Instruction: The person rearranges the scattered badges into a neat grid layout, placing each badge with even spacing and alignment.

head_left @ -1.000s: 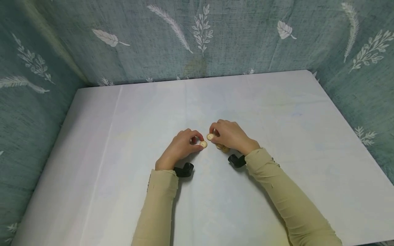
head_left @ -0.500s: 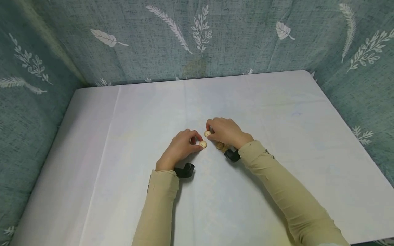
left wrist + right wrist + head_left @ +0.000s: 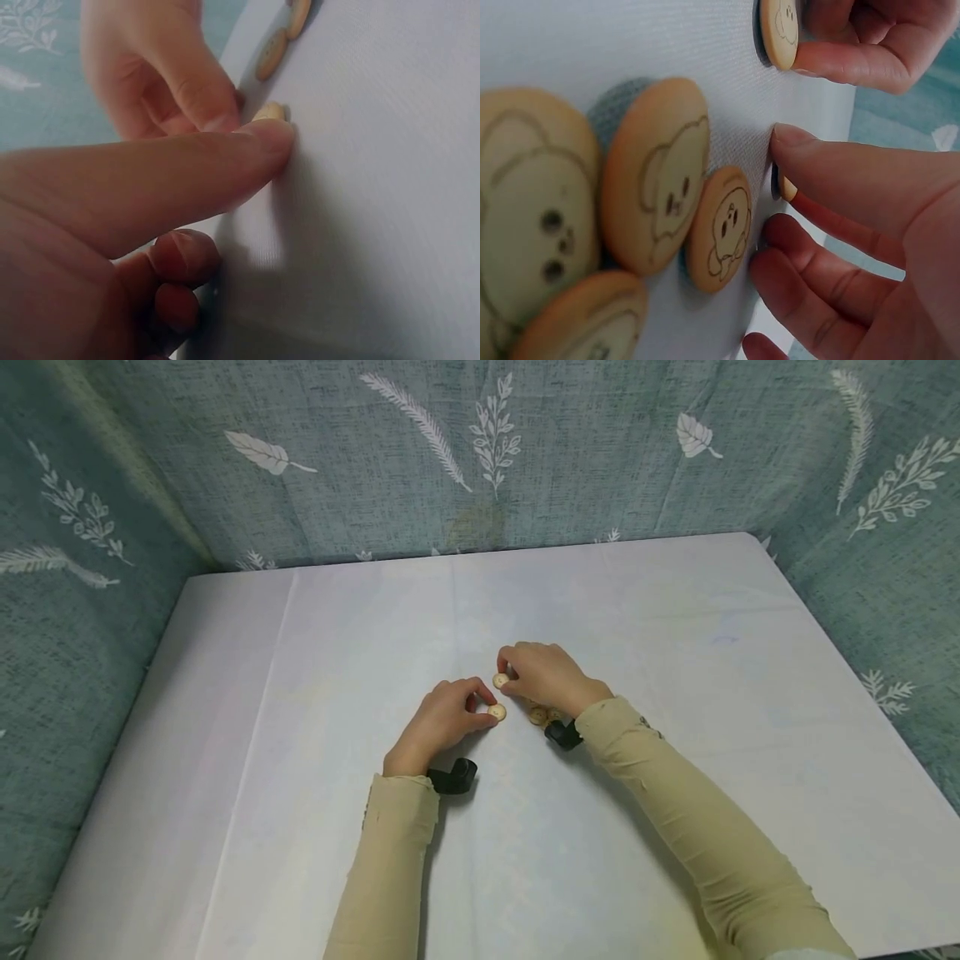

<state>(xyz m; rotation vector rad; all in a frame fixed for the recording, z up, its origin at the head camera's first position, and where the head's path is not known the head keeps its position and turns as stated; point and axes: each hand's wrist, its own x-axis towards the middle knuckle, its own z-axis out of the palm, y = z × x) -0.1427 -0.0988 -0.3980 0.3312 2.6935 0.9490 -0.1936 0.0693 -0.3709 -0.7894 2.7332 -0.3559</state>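
Tan discs (image 3: 656, 176) carry dark animal faces (image 3: 731, 220), green cloth (image 3: 585, 452) white leaves (image 3: 693, 435).

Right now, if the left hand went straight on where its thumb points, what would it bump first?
The left hand, pinching its button, would probably bump the nearest loose button, just beside the right hand. The left hand's height is hard to judge, so it might pass over.

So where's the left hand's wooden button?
In the head view, the wooden button is near centre, pinched by the left hand, just below the other button in the right hand.
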